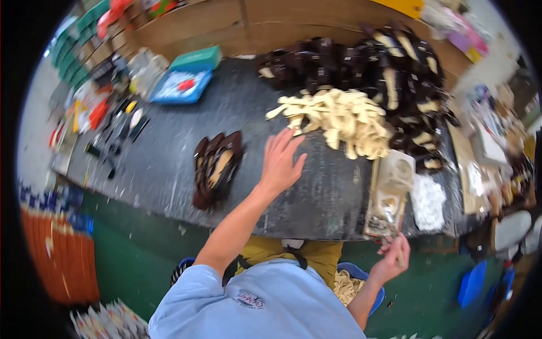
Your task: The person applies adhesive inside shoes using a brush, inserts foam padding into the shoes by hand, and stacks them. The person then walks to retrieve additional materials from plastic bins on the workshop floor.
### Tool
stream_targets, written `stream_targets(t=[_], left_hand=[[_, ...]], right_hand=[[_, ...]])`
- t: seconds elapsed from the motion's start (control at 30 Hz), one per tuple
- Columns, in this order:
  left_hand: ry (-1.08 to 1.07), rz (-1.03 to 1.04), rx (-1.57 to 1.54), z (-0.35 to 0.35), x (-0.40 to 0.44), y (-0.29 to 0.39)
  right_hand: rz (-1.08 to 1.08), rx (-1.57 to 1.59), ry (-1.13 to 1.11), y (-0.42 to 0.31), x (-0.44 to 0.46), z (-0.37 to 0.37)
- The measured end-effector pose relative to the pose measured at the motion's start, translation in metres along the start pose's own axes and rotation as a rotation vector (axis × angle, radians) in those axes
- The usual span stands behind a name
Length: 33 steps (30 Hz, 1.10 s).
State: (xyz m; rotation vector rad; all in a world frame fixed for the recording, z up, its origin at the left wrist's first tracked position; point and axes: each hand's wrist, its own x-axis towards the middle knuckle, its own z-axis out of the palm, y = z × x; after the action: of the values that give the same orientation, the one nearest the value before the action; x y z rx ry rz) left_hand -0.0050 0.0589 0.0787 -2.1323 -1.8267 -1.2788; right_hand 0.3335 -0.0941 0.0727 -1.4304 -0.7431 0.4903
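Over the dark table (316, 209), my left hand (280, 159) reaches with fingers spread and nothing in it, just below a heap of cream-coloured insole pieces (344, 120). To its left lie several dark brown shoes (217, 166) with light insoles. At the table's front edge on the right, my right hand (395, 255) has its fingers curled round a thin stick or brush handle, whose upper end is by a tray (385, 212) with a plastic tub (397, 169). A crumpled white cloth or sheet (428, 202) lies beside the tray.
Many dark shoes (350, 62) are piled along the back right. A blue box (180, 86) with white contents is at the back left, near small tools and bottles (116, 133). Below the table, a blue basket (377, 299) holds cream pieces.
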Motion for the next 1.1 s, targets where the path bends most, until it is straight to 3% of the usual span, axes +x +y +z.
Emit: stream_targets(t=[0.03, 0.1, 0.13, 0.2, 0.27, 0.37, 0.5, 0.63, 0.67, 0.73, 0.87, 1.0, 1.07, 1.1], left_hand=[[0.051, 0.005, 0.185, -0.02, -0.016, -0.009], [0.189, -0.202, 0.351, -0.068, -0.046, -0.052], [0.126, -0.41, 0.488, -0.087, -0.057, -0.071], [-0.134, -0.601, 0.55, -0.116, -0.066, -0.113], [-0.155, -0.403, 0.575, -0.114, -0.07, -0.149], [-0.121, -0.212, 0.649, -0.111, -0.053, -0.138], [0.004, -0.105, 0.455, -0.097, -0.039, -0.091], [-0.133, -0.282, 0.081, -0.062, -0.044, -0.035], [-0.239, -0.458, -0.074, -0.053, -0.047, -0.021], [-0.301, -0.584, -0.267, -0.024, -0.068, -0.003], [-0.119, -0.627, -0.492, 0.029, -0.126, 0.019], [-0.01, -0.97, -0.918, 0.017, -0.134, 0.027], [0.099, -1.097, -1.1, 0.017, -0.146, 0.008], [0.112, -1.062, -1.081, 0.017, -0.153, -0.005]], right_hand=[[-0.008, -0.009, 0.01, -0.001, 0.005, 0.0], [-0.029, -0.014, -0.003, 0.004, 0.015, -0.005], [-0.044, -0.005, -0.027, 0.009, 0.021, -0.005], [-0.017, 0.091, -0.126, 0.023, 0.027, 0.0], [0.029, 0.167, -0.199, 0.023, 0.03, 0.018], [-0.017, 0.121, -0.244, 0.02, 0.028, 0.043], [-0.066, 0.107, -0.241, 0.019, 0.02, 0.048], [-0.091, 0.07, -0.125, 0.026, 0.023, 0.039], [-0.139, 0.078, -0.089, 0.029, 0.026, 0.037], [-0.189, 0.066, -0.043, 0.042, 0.038, 0.024], [-0.153, 0.032, -0.015, 0.03, 0.059, 0.002], [-0.165, -0.059, -0.09, 0.026, 0.08, -0.008], [-0.327, -0.171, -0.114, 0.045, 0.096, -0.005], [-0.355, -0.239, -0.129, 0.045, 0.1, -0.003]])
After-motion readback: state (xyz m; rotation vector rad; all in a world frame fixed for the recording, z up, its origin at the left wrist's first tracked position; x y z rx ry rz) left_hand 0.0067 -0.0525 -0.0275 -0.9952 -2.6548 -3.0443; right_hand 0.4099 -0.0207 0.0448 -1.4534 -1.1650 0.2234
